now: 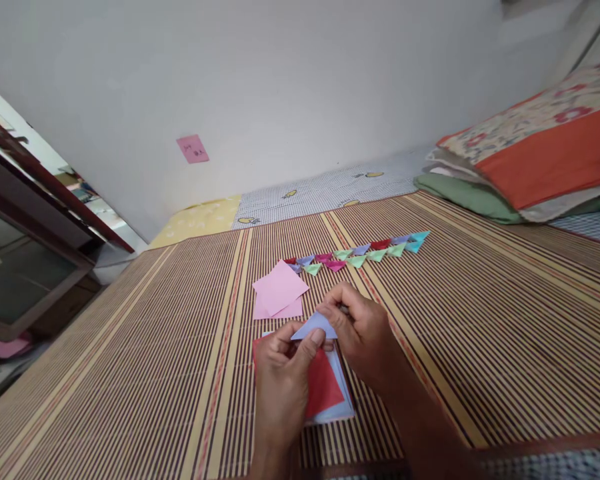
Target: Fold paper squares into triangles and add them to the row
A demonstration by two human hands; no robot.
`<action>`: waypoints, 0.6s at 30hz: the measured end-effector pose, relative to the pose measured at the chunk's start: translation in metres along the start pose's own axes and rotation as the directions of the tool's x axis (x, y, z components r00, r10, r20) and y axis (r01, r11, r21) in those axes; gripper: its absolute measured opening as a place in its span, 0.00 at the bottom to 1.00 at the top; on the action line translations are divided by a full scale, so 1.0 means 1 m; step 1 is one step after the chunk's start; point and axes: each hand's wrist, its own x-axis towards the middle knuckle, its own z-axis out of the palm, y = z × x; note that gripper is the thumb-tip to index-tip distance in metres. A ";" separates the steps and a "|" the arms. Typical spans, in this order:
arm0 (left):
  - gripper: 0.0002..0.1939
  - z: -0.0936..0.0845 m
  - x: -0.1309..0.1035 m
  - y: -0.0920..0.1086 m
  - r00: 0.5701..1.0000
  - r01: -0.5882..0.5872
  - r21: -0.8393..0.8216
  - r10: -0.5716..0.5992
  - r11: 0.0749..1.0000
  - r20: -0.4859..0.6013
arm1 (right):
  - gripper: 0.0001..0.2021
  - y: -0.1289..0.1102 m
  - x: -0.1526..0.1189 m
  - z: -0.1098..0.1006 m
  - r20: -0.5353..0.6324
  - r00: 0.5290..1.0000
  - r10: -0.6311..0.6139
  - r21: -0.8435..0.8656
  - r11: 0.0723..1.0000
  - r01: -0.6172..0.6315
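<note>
A light blue-violet sheet of paper (314, 325), folded into a triangle, is held up between both hands. My left hand (285, 367) pinches its lower left side, thumb on top. The fingertips of my right hand (357, 330) close on its upper right edge. Below the hands lies a stack of square papers (347, 393), light blue with a red sheet (325, 387) on top, partly covered by my left hand. Pink square sheets (283, 288) overlap on the mat just beyond. Behind them run two rows of small folded paper triangles (357, 261) in green, purple, red, magenta and turquoise.
A striped bamboo mat (145, 347) spreads under everything. Folded bedding (545, 153) with an orange and floral cover is piled at the right. A pink note (193, 149) sticks to the wall (300, 87). A glass-fronted cabinet (25, 260) stands at the left.
</note>
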 end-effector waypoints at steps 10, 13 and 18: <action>0.18 -0.011 0.002 -0.003 0.998 -0.034 0.033 0.032 0.999 0.061 | 0.11 0.008 0.003 -0.012 -0.028 0.999 -0.027 -0.036 0.999 0.026; 0.13 -0.019 0.002 -0.004 0.999 -0.025 -0.001 0.025 1.000 0.032 | 0.11 0.007 0.003 -0.012 -0.036 0.998 -0.052 -0.060 0.997 0.050; 0.11 -0.019 0.001 0.002 0.999 -0.004 0.070 0.000 0.998 0.044 | 0.11 0.004 0.002 -0.009 -0.018 0.999 -0.039 -0.043 0.998 0.039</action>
